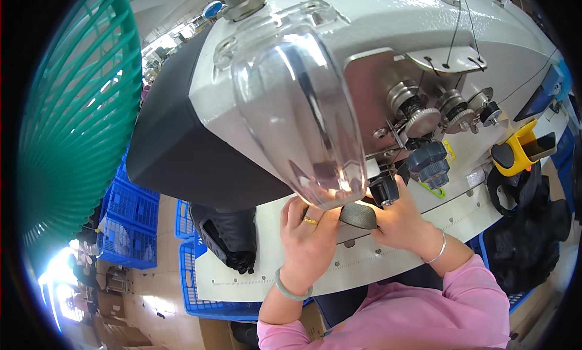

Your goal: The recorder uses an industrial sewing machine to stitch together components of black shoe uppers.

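Both hands are at the needle area of a large white sewing machine [376, 22]. A dark grey, rounded fabric piece [359, 217] with a woven-looking surface sits between them. My left hand [308, 236], with a ring and a pale bangle, pinches the piece's left side; its fingertips are partly hidden behind the machine's clear plastic cover [291, 107]. On the other side my right hand [401, 219], wearing a silver bangle, grips the piece's right edge, with its fingers reaching in beside the presser area. The needle and the piece's far part are hidden.
Black fabric pieces [227, 238] lie on the white table [242, 283] at left, and more black pieces [527, 241] are heaped at right over a blue crate. A yellow holder [515, 153] stands at right. A green fan guard [85, 125] and stacked blue crates [128, 235] are left.
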Demonstrator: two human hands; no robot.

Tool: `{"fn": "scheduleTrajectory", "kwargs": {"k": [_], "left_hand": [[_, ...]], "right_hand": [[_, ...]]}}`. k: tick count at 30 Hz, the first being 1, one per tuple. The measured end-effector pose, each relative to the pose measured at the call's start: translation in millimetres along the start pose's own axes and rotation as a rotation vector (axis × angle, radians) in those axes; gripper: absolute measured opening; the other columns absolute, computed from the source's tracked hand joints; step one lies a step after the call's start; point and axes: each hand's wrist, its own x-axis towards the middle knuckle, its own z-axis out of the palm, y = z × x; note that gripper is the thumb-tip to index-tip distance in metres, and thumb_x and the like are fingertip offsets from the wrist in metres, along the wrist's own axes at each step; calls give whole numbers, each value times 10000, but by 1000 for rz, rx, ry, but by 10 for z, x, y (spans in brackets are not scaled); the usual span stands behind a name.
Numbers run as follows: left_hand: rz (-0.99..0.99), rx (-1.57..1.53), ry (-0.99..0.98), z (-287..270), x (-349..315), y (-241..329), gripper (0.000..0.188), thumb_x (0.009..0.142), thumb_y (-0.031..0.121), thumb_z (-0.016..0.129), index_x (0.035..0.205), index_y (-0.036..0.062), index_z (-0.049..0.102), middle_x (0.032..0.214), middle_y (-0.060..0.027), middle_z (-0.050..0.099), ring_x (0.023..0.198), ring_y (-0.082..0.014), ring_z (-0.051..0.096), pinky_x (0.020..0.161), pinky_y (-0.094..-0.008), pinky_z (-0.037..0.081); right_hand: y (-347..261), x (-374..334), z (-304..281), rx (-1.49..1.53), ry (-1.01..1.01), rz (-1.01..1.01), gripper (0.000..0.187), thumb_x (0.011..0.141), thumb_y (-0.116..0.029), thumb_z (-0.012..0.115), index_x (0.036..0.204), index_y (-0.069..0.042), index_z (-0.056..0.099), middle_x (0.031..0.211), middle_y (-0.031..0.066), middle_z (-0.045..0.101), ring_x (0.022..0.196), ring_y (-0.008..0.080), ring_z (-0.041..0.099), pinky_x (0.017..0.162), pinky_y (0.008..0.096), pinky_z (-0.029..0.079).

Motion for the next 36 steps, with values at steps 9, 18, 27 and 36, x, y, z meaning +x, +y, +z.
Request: {"fn": "scheduleTrajectory", "kwargs": {"k": [9, 18, 27, 36], "left_hand": [[2, 0, -92, -53, 83, -55, 349, 650, -19, 720, 987, 62, 672, 991, -59, 645, 895, -286, 602, 766, -393, 501], [7, -1, -37, -60, 133, -61, 188, 624, 12, 720, 785, 56, 633, 859, -46, 601, 798, -241, 600, 646, -345, 514], [-252, -225, 287, 265, 141, 3, 138, 720, -7, 722, 845, 19, 669, 785, -77, 605, 686, -273, 543, 592, -368, 440], [-14, -52, 4, 35, 3, -105, 323, 639, -53, 704, 941, 58, 701, 943, -58, 634, 874, -289, 601, 737, -388, 503]], "right_hand": [[-42, 44, 22, -6, 151, -88, 405, 578, -11, 665, 963, -133, 688, 934, 29, 654, 847, 272, 597, 824, 466, 422], [-139, 58, -1, -55, 40, 27, 466, 642, -42, 687, 1098, -133, 667, 1005, 39, 671, 940, 335, 609, 857, 508, 413], [-128, 220, -10, 124, 65, 45, 306, 667, -149, 778, 958, -64, 730, 887, 7, 612, 798, 245, 587, 777, 431, 426], [-52, 89, -139, 71, -92, -24, 424, 636, -88, 719, 1059, -119, 699, 946, 14, 621, 900, 248, 578, 874, 445, 370]]}}
